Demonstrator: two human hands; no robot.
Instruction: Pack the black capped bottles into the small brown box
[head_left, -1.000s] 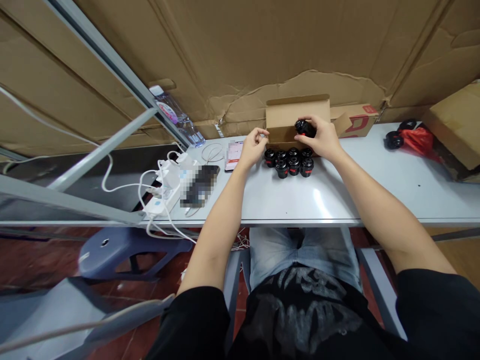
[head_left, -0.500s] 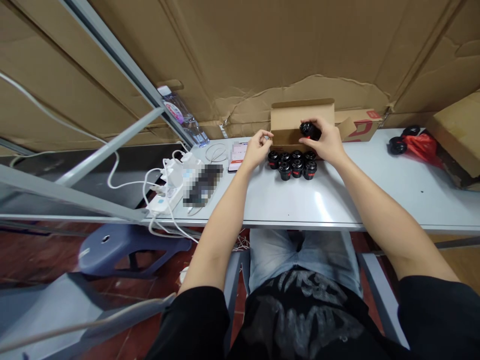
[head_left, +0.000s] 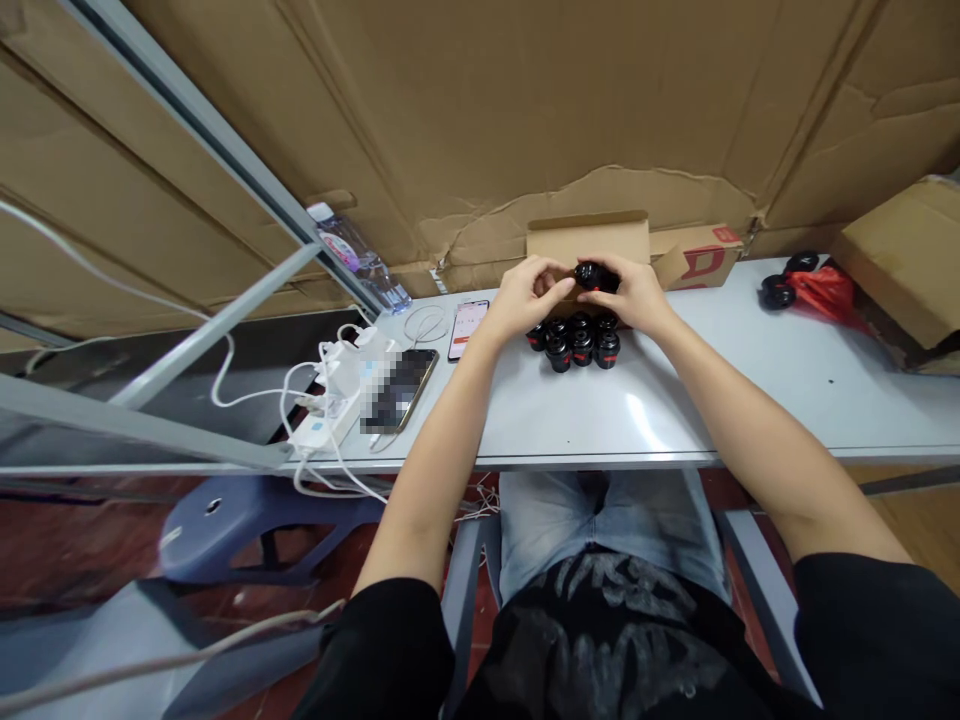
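Hands together at upper centre: left hand (head_left: 529,300) and right hand (head_left: 631,296) clasp a black cylindrical part (head_left: 596,277) from either side, just above a cluster of similar red-banded parts (head_left: 574,347) on a pale table (head_left: 750,400), before an open cardboard box (head_left: 589,238).

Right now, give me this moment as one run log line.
left hand: at black cylindrical part, contact unclear | right hand: holding it | more black parts: on white table by cardboard box
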